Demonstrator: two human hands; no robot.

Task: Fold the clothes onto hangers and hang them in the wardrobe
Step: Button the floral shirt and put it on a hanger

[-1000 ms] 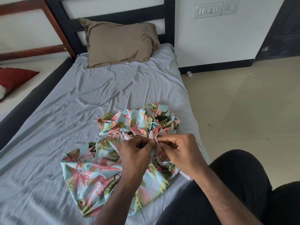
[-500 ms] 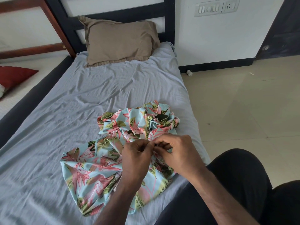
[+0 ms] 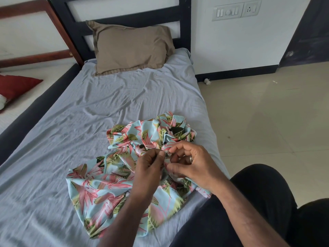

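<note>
Garment: floral shirt, crumpled in a loose heap at the near right of the bed, its far end bunched near the right edge.
Left hand: fingers curled, pinching a fold of the shirt at the middle of the heap.
Right hand: thumb and fingers pinching the same bit of cloth, touching the left fingertips; ring on one finger.
Detail between fingertips: small round thing, perhaps a button; too small to tell for sure.
Progress: early by the look of it; shirt unfolded, not on a hanger, no hanger or wardrobe in view.
Left to do: probably finishing with the fastening, smoothing the shirt, fitting a hanger, carrying it to the wardrobe.
Shirt fabric: thin, smooth, limp; pale blue with pink and green leaf print, narrow hem along the left edge.
Bedsheet: grey, soft, finely wrinkled all over.
Pillow: tan, plump, rectangular, at the far end against the dark headboard.
Floor: glossy beige tiles at the right.
</note>
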